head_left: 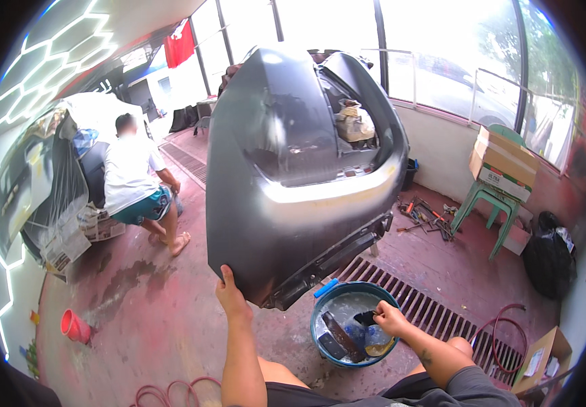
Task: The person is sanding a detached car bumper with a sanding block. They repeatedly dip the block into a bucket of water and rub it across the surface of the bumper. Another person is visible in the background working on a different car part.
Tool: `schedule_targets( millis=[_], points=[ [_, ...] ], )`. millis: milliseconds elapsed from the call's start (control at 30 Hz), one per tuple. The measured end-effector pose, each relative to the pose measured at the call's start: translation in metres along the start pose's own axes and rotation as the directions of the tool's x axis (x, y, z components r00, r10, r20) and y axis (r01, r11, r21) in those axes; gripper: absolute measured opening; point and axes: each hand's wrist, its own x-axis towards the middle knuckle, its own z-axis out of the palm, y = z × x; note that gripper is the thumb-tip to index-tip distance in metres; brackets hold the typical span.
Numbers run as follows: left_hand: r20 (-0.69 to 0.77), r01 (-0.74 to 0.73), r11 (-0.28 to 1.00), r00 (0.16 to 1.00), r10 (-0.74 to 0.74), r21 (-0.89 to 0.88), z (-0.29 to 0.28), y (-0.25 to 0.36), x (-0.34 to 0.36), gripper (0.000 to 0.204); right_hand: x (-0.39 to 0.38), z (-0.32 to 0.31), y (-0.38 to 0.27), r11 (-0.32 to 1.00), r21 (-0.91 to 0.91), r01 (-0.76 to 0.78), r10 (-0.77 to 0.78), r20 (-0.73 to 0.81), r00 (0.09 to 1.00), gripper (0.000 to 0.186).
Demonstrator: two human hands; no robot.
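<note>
Reddish floor (pixel 130 346) crossed by drain grate (pixel 420 302) | dark car bumper (pixel 293 217) positioned ahead, lower-left edge clasped by left hand (pixel 232 296) | dark piece (pixel 365 317) pinched by right hand (pixel 390 319) over blue bucket (pixel 356 285) of liquid.

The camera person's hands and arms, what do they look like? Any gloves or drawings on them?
Both the bare left hand and bare right hand have no gloves, and no watch shows. The right forearm has a small dark mark, perhaps a tattoo; it's too small to make out. A loose dark grey fabric sleeve covers the upper right arm.
</note>
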Motion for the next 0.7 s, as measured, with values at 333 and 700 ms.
schedule_targets(
  millis=[333, 700],
  points=[
    [0.027, -0.002, 1.000, 1.000, 0.002, 0.024, 0.011, 0.014, -0.009, 0.073, -0.006, 0.024, 0.003, 0.993, -0.093, -0.072, 0.085, 0.139, 0.987, 0.032],
    [0.093, 0.006, 0.999, 0.996, -0.009, 0.033, 0.001, 0.004, -0.007, 0.080, 0.033, -0.166, -0.221, 0.698, 0.286, 0.657, -0.394, -0.612, 0.686, 0.050]
  ],
)
